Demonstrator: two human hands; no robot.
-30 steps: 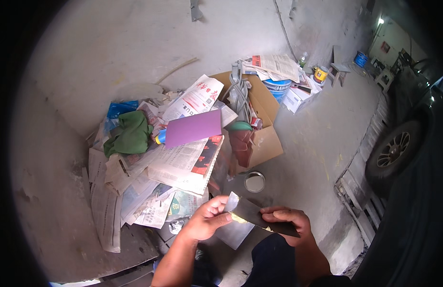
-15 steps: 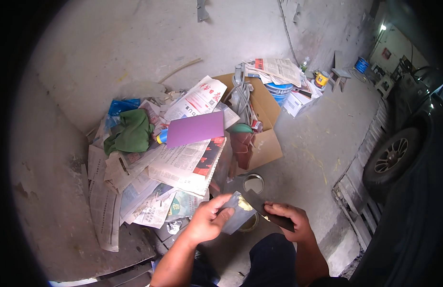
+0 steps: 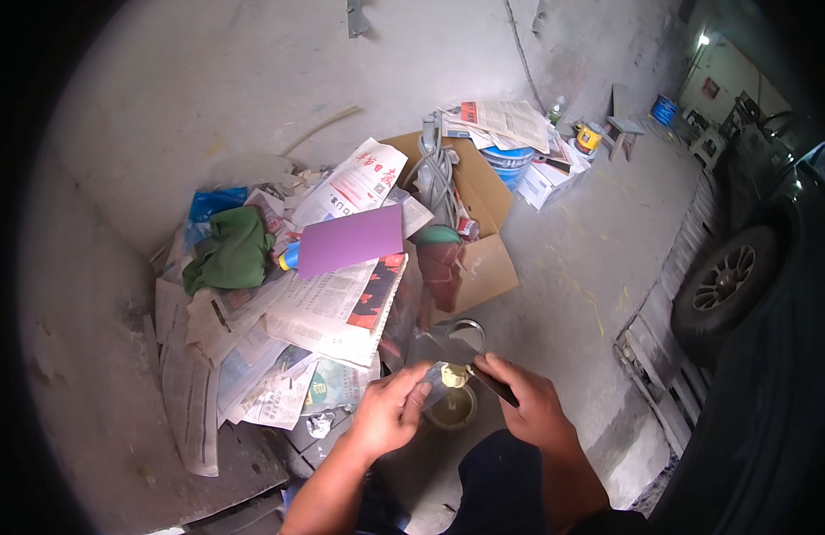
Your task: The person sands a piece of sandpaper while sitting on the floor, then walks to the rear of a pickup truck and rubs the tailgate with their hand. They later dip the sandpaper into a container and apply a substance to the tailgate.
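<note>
My left hand [image 3: 390, 406] is closed on a thin grey plate [image 3: 434, 382], its thumb on the upper face. A lump of pale yellow putty [image 3: 454, 375] sits at the plate's right edge. Closed around a dark flat putty spreader [image 3: 495, 388] is my right hand [image 3: 530, 403]; the spreader's edge meets the putty or lies very close to it. Below the hands stands an open round tin [image 3: 453, 419], partly hidden by them. Just beyond it is a second round tin or lid [image 3: 468, 332] with a shiny rim.
Newspapers [image 3: 328, 312] lie heaped on the left, with a purple sheet [image 3: 352, 242] and green cloth [image 3: 229, 250] on top. A cardboard box [image 3: 488, 272] holds hose and a reddish-brown item. On the right stands a car, its wheel [image 3: 726, 278] beside a slatted metal strip.
My right hand has turned and moved left with the spreader, closer to the grey plate. The putty, flatter before, now forms a thicker lump. More of the tin below shows.
</note>
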